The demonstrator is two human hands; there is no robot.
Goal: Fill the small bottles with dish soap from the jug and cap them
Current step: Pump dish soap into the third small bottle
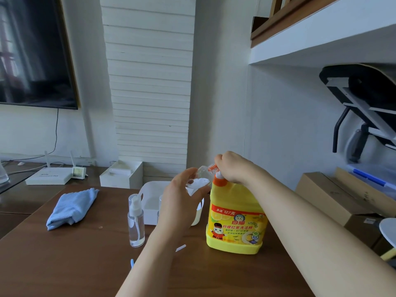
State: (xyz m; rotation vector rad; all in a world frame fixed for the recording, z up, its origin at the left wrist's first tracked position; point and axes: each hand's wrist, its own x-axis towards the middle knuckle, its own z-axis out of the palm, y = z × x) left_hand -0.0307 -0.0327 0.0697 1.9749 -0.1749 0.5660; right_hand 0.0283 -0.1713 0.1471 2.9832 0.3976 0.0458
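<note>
**Jug upright, bottle held right at its spout**

Jug (234,221) is the big yellow one, standing on the table (75,264) right of centre, with its orange neck and white spout showing at the top. The right hand (233,168) sits over that top, fingers curled down and pinching a ribbed orange cap (212,167) that pokes out just left of the knuckles, a bit above the spout.

The left hand (180,202) has its fingers and thumb wrapped around a clear bottle (200,179). It's tilted, with the mouth pointing up toward the cap and the body just beside the jug's neck. Can't tell how much is inside, since the plastic mostly shows glare.

Further left, a pump bottle (136,224) stands upright with its white pump on, just in front of a white tray (150,189). Something pale yellow peeks out behind the left hand at the tray's right end, too hidden to make out. A folded blue cloth (71,205) lies well off to the left.
</note>
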